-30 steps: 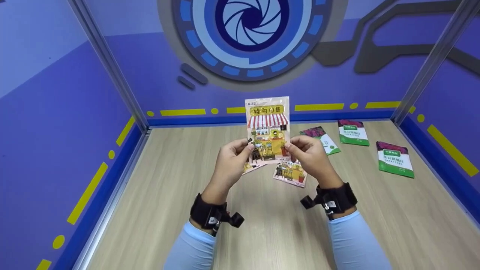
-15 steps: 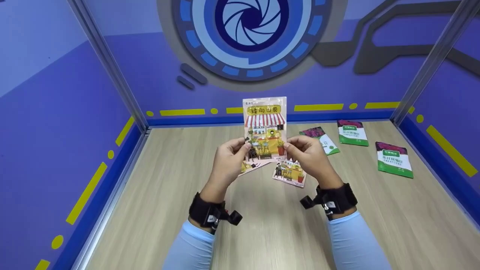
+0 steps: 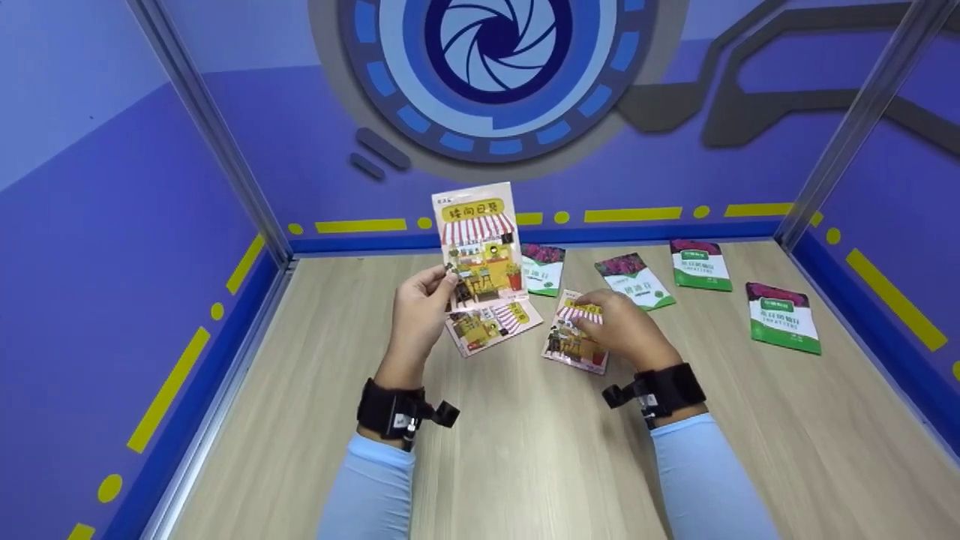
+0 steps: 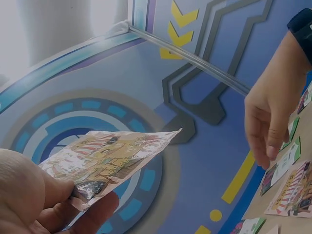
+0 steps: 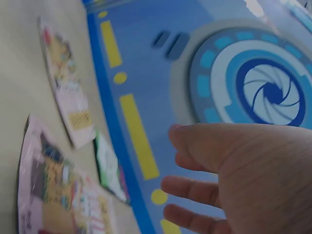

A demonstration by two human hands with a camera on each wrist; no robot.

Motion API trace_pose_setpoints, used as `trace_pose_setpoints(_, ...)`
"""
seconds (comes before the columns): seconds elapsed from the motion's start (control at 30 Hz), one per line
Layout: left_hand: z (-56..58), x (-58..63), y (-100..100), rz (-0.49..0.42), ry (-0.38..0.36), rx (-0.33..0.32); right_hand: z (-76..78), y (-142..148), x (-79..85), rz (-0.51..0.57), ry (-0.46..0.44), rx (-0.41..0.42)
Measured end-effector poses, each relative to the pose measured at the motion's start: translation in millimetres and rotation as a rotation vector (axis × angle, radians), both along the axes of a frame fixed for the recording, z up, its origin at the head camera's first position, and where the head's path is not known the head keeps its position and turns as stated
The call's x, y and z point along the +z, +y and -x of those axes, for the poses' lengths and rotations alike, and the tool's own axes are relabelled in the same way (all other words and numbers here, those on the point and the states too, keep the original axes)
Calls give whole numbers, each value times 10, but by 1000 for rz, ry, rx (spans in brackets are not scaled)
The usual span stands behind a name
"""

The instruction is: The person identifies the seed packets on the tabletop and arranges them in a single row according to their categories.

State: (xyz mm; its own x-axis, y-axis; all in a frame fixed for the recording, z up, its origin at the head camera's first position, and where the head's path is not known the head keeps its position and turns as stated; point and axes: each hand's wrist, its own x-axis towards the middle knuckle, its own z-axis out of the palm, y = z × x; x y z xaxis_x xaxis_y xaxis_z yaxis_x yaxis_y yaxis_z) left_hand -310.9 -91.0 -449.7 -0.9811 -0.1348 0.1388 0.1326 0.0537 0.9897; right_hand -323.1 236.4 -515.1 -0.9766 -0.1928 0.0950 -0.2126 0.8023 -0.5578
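Observation:
In the head view my left hand [image 3: 420, 315] pinches a pink seed packet [image 3: 480, 247] by its lower left edge, between thumb and fingers. The packet shows a striped awning and is raised, its printed front facing me. My right hand [image 3: 634, 330] hovers over a second pink seed packet [image 3: 574, 349] on the table and hides part of its upper right. In the left wrist view that hand's fingers [image 4: 265, 131] hang loosely with nothing in them. Another pink packet [image 3: 495, 328] lies slanted just below the held one, which overlaps it in the head view.
Several green-and-white seed packets with purple flowers lie farther back: one [image 3: 546, 270] partly behind the held packet, another [image 3: 637, 281] beyond my right hand, others [image 3: 701, 266] toward the right. Printed walls [image 3: 300, 150] enclose the wooden table [image 3: 510, 450] at the back and sides.
The right hand has let go of the held pink packet and moved over the one at right. The left hand has carried its packet left, uncovering a green packet and more of the pink one below.

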Motion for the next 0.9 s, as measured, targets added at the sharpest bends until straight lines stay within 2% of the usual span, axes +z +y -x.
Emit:
trace_pose_setpoints(0.17, 100, -58, -110, 40, -11, 36, 23, 153, -161, -47, -129, -47)
trace_pose_setpoints(0.27, 164, -117, -200, 67, -24, 69, 33, 232, -268, -66, -163, -56)
trace_pose_setpoints(0.53, 318, -306, -481, 190, -64, 157, 89, 297, -453, -162, -107, -61)
trace_pose_setpoints(0.67, 397, -434, -665, 244, -75, 170, 95, 294, -477, -200, -96, -66)
trace_pose_setpoints(0.9, 488, -713, -1074, 319, -137, 219, 99, 278, -467, -182, -121, -60)
